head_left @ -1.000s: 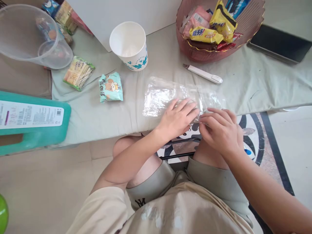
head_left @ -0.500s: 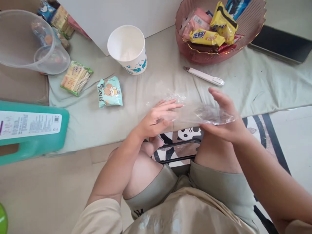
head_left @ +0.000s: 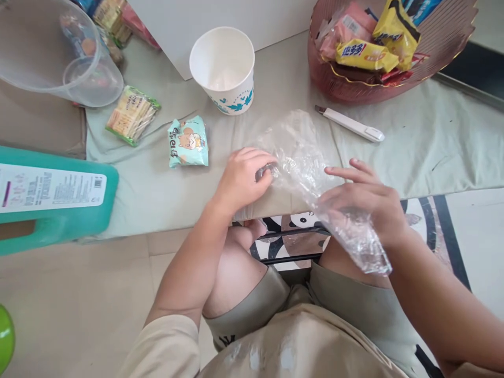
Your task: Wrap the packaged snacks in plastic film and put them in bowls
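A crumpled, clear plastic bag (head_left: 301, 152) stretches between my two hands above the front edge of the cloth. My left hand (head_left: 248, 176) is curled, with the bag's left edge between thumb and fingers. Plastic is gathered at the fingers of my right hand (head_left: 362, 202), whose upper fingers point left; the thumb is hidden. Part of the bag hangs below that hand toward my leg. Left of my left hand lies a small mint-green snack packet (head_left: 189, 142). Behind the bag stands a white paper cup (head_left: 232, 79) with blue leaves, and a white box cutter (head_left: 350, 124) lies to the right.
A pink ribbed bowl (head_left: 346, 89) of wrapped snacks stands at the back right beside a dark phone (head_left: 476, 73). At left are a clear plastic tub (head_left: 92, 31), a packet of crackers (head_left: 132, 114) and a teal jug (head_left: 74, 231). A white panel (head_left: 220, 13) stands behind the cup.
The right hand has turned over and closed on the plastic, where it was spread inside the bag. The bag now bunches and hangs lower at right. The left hand has curled in.
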The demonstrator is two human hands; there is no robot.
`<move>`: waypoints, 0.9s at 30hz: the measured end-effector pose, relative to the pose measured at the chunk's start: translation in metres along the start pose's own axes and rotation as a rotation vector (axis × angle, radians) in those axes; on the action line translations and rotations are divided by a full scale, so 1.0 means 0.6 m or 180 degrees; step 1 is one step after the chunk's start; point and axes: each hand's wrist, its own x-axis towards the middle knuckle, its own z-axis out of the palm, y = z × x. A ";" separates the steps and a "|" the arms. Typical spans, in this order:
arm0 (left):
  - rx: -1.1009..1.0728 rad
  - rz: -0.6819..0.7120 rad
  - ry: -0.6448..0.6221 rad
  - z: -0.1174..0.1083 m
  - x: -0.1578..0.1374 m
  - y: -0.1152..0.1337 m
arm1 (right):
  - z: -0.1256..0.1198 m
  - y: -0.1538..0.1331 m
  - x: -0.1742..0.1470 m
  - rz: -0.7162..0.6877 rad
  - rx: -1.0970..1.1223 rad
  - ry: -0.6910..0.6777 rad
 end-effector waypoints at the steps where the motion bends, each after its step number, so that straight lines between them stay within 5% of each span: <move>1: 0.0105 0.0003 -0.0030 -0.002 0.000 0.000 | 0.003 -0.002 -0.003 -0.0095 -0.0046 -0.0114; 4: 0.0184 0.0219 -0.0186 -0.021 -0.010 0.007 | 0.014 -0.001 -0.009 -0.0211 -0.0081 -0.0348; 8: -0.0091 0.0798 -0.1057 -0.051 -0.036 0.031 | 0.025 0.012 -0.014 0.0171 -0.0036 -0.0427; 12: -0.0075 0.0888 -0.1406 -0.041 -0.038 0.031 | 0.026 0.020 -0.016 0.0438 0.0268 -0.0355; 20: -0.0377 0.0783 -0.1020 -0.022 -0.014 0.000 | 0.014 0.026 0.025 0.0950 0.0943 0.0791; 27: -0.1424 0.0399 0.0003 -0.008 -0.011 0.017 | 0.044 0.020 0.062 0.1748 0.0934 0.1203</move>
